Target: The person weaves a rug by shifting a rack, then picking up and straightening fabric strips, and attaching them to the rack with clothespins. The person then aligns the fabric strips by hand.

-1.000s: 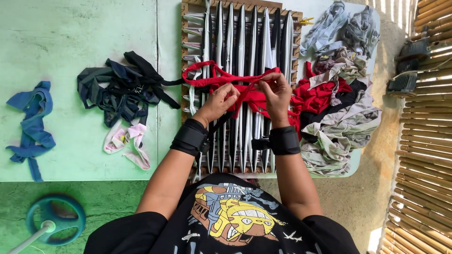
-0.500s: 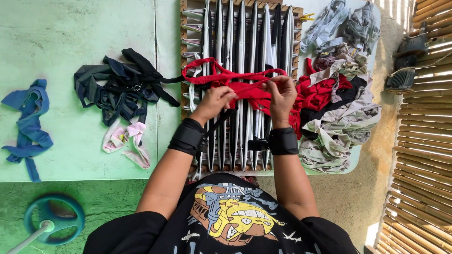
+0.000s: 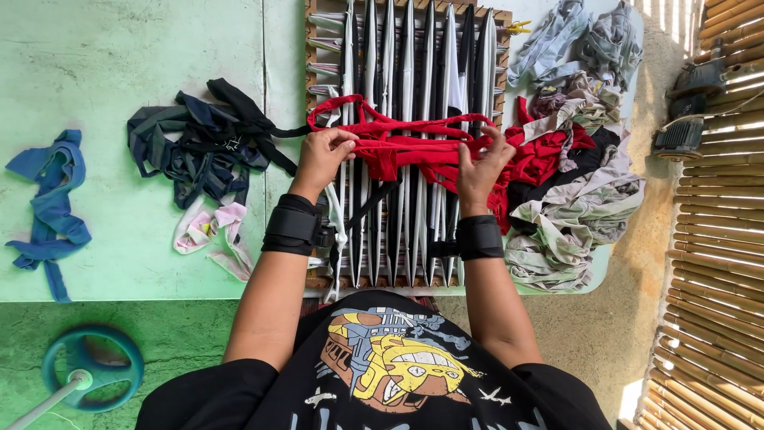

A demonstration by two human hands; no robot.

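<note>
Left hand: the left hand (image 3: 322, 156) is curled, its fingertips pinched on the red fabric strip (image 3: 414, 143) at the left part of the loom.
Right hand: the right hand (image 3: 481, 169) is closed on the same red strip further to the right, thumb and fingers gripping a bunched part of it.
Red fabric strip: it is stretched between both hands across the vertical strands, above the middle of the loom; a loop of it is seen arching up to the left; whether it is threaded under any strand cannot be told from this view.
Loom: a wooden peg frame (image 3: 312, 95) is laid flat on the tabletop (image 3: 135, 64), strung from top to bottom with black, grey and white strips set side by side.
Wrists: a black wrist band (image 3: 291, 225) is worn on the left wrist, and another black band (image 3: 480, 236) on the right.
Left of the loom: a tangle of dark navy and black strips (image 3: 203, 143) is lying just beside the frame, with a small pale pink and white scrap (image 3: 213, 231) below it.
Far left: a blue strip bundle (image 3: 49, 207) is placed well apart from the loom, near the tabletop edge.
Right of the loom: a heap of mixed rags (image 3: 573, 159) in grey, white, red and black is piled against the frame.
Floor: a teal round stand base (image 3: 91, 366) is seen below the tabletop at lower left.
</note>
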